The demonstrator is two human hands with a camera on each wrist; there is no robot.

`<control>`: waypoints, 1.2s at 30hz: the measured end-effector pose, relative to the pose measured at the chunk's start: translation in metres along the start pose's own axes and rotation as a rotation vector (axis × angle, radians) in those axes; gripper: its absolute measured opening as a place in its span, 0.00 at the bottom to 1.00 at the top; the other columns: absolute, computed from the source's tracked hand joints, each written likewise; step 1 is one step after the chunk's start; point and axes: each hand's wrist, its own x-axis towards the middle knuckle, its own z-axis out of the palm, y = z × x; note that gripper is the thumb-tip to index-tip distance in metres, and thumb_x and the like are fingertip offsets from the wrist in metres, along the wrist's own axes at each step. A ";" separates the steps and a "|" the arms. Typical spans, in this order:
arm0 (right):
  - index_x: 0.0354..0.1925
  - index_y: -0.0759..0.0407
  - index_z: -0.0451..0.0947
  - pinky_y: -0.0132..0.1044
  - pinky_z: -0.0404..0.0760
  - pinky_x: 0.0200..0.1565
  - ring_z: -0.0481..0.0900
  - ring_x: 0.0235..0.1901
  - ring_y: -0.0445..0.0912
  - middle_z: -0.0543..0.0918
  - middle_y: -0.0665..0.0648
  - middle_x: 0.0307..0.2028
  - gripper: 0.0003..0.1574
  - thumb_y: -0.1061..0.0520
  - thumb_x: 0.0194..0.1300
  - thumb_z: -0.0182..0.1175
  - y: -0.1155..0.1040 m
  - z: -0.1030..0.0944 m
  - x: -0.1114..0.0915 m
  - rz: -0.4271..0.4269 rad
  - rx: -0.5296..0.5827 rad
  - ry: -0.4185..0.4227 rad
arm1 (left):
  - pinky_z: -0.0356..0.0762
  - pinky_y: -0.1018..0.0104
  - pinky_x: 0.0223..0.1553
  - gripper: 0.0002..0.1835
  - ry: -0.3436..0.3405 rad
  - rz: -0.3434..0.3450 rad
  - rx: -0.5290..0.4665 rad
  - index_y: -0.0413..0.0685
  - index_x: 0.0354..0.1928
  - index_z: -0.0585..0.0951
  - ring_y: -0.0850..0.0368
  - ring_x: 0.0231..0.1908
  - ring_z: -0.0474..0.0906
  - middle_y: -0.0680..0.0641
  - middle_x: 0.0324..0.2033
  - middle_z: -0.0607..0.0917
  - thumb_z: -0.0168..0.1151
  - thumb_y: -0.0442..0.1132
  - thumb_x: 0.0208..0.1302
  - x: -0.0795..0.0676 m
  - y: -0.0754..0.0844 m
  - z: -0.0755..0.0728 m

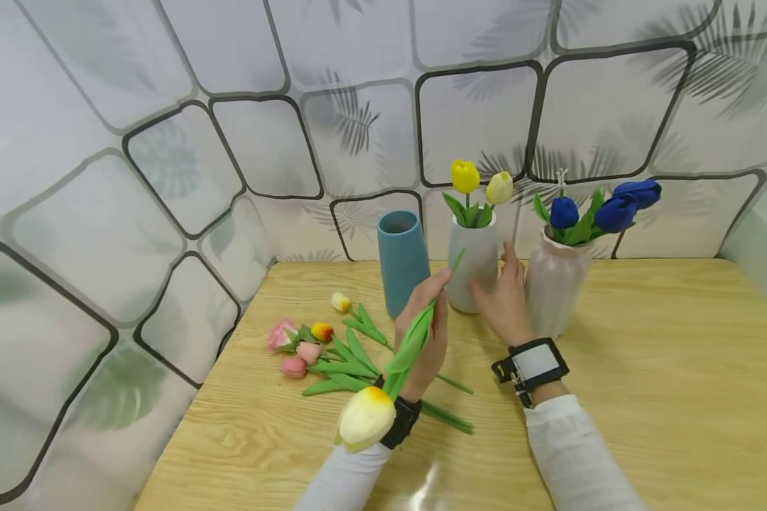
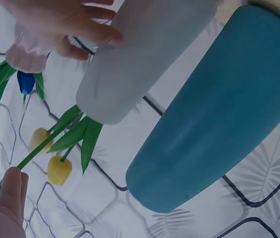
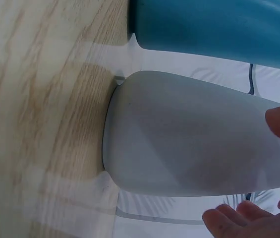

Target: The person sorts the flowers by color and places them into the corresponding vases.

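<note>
White vase [image 1: 473, 259] narrowly clears its blue neighbour [image 1: 401, 262], right hand [image 1: 508, 301] spread alongside, left hand [image 1: 434, 342] pinching a tulip [image 1: 366, 419].

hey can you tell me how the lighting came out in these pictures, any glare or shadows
Head view: the brightest of the three, with a small patch of glare on the wooden table near the bottom edge; left wrist view: dim and bluish, with a faint pale sheen on the blue vase; right wrist view: also dim, a darker shadow across the white vase.
</note>
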 end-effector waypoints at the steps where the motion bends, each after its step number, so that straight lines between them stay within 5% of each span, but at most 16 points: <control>1: 0.75 0.53 0.34 0.62 0.61 0.60 0.57 0.65 0.64 0.52 0.70 0.68 0.60 0.52 0.60 0.63 0.001 -0.001 0.001 0.011 -0.008 0.003 | 0.78 0.63 0.45 0.16 0.009 -0.003 -0.005 0.35 0.57 0.72 0.48 0.46 0.79 0.37 0.49 0.79 0.48 0.26 0.69 0.002 0.002 0.001; 5: 0.74 0.50 0.29 0.62 0.56 0.63 0.50 0.69 0.63 0.47 0.69 0.71 0.65 0.49 0.59 0.65 0.006 -0.003 0.004 0.017 -0.017 -0.016 | 0.78 0.62 0.47 0.16 0.036 -0.028 -0.015 0.35 0.56 0.72 0.49 0.49 0.78 0.37 0.49 0.79 0.48 0.25 0.68 0.012 0.005 0.006; 11: 0.74 0.56 0.35 0.61 0.57 0.63 0.54 0.67 0.64 0.53 0.71 0.68 0.59 0.52 0.61 0.64 0.013 0.000 0.005 0.013 -0.014 -0.045 | 0.77 0.64 0.47 0.15 0.024 -0.045 -0.015 0.36 0.55 0.73 0.49 0.49 0.78 0.37 0.49 0.79 0.49 0.25 0.68 0.029 0.003 0.013; 18: 0.73 0.60 0.39 0.61 0.59 0.62 0.56 0.66 0.64 0.54 0.71 0.67 0.54 0.54 0.63 0.62 0.016 0.002 0.006 0.019 0.001 -0.049 | 0.72 0.68 0.55 0.15 -0.076 -0.138 -0.006 0.35 0.56 0.73 0.52 0.54 0.75 0.38 0.51 0.79 0.45 0.31 0.72 0.050 -0.009 0.021; 26: 0.73 0.62 0.39 0.60 0.60 0.61 0.57 0.65 0.65 0.54 0.71 0.67 0.54 0.55 0.63 0.62 0.016 0.003 0.007 0.000 0.021 -0.057 | 0.67 0.75 0.56 0.16 -0.282 -0.132 0.224 0.34 0.59 0.69 0.52 0.54 0.75 0.41 0.50 0.79 0.42 0.31 0.73 0.068 -0.025 0.026; 32: 0.73 0.63 0.40 0.60 0.61 0.60 0.59 0.64 0.65 0.55 0.72 0.67 0.54 0.56 0.62 0.62 0.016 0.004 0.005 -0.010 0.035 -0.061 | 0.75 0.70 0.48 0.18 -0.323 -0.170 0.287 0.36 0.61 0.69 0.52 0.48 0.80 0.42 0.47 0.82 0.45 0.34 0.74 0.076 -0.037 0.034; 36: 0.73 0.62 0.39 0.60 0.61 0.60 0.59 0.64 0.65 0.54 0.71 0.67 0.54 0.56 0.62 0.63 0.016 0.004 0.004 0.016 0.049 -0.069 | 0.78 0.66 0.44 0.13 -0.368 -0.145 0.384 0.38 0.53 0.73 0.52 0.44 0.82 0.43 0.42 0.84 0.48 0.37 0.72 0.083 -0.044 0.041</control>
